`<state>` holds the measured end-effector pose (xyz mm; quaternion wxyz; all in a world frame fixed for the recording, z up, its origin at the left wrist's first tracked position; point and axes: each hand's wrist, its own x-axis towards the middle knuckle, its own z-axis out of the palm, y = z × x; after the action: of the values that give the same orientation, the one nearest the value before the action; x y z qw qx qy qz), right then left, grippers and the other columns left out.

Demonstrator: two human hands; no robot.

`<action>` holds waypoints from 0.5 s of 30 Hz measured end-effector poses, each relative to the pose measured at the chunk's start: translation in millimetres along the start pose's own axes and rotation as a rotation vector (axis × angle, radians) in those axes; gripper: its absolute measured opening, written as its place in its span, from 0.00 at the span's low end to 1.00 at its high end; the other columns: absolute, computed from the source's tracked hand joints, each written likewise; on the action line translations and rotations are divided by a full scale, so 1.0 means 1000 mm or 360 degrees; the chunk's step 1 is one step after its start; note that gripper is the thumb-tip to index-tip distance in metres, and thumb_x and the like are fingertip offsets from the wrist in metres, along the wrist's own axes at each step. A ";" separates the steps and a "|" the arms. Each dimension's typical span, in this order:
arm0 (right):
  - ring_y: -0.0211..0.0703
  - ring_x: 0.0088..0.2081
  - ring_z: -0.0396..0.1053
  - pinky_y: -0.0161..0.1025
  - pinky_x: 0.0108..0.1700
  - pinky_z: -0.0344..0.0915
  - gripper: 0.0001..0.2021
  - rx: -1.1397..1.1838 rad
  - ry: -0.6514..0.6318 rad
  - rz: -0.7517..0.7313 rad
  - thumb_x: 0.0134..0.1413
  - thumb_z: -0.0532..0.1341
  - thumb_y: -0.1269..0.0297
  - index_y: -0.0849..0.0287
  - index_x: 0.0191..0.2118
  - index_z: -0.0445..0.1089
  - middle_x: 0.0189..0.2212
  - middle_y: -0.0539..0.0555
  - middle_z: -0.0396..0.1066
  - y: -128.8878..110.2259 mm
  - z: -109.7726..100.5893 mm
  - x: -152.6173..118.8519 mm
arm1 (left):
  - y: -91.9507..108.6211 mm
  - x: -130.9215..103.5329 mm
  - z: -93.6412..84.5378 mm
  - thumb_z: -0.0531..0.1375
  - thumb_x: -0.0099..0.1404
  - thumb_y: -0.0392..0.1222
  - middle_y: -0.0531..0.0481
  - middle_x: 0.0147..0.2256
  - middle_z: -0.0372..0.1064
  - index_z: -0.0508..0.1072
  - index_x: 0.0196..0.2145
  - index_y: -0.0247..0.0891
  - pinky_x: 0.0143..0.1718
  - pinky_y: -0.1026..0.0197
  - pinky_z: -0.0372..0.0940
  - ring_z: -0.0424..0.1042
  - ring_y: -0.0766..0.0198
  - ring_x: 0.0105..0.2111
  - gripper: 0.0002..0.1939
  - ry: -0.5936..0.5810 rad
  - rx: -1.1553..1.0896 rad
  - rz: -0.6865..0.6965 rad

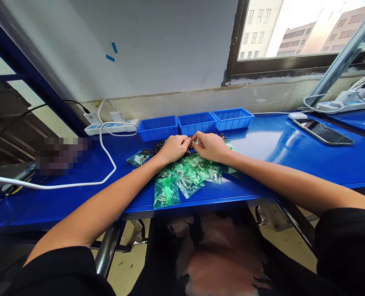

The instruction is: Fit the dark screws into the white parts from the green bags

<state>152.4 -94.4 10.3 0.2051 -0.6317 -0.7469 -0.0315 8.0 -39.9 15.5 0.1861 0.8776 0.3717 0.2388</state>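
Note:
My left hand [176,147] and my right hand [211,146] meet above a pile on the blue table. Fingers of both are pinched close together around something small, too small and too covered to name. Beneath and in front of them lies a heap of clear and green plastic bags [197,170] holding small white and metal parts. One bag [167,193] reaches down to the table's front edge. Dark loose screws [153,149] are spread beside and behind my left hand.
Three blue bins [158,128] stand in a row behind my hands. A white power strip [111,127] with a cable [108,160] is at left. To the right lie a phone [324,131], a white case [297,116] and another power strip [347,105].

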 end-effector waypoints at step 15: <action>0.41 0.32 0.68 0.35 0.30 0.51 0.11 -0.0041 -0.0017 -0.0018 0.61 0.52 0.64 0.61 0.44 0.68 0.30 0.53 0.73 0.000 0.000 0.000 | -0.001 0.001 0.001 0.49 0.62 0.40 0.50 0.24 0.70 0.64 0.21 0.37 0.28 0.63 0.56 0.66 0.64 0.25 0.14 0.0039 -0.0034 -0.0047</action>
<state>152.5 -94.1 10.8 0.1927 -0.6303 -0.7510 -0.0389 8.5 -39.3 14.7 0.1944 0.8670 0.3842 0.2507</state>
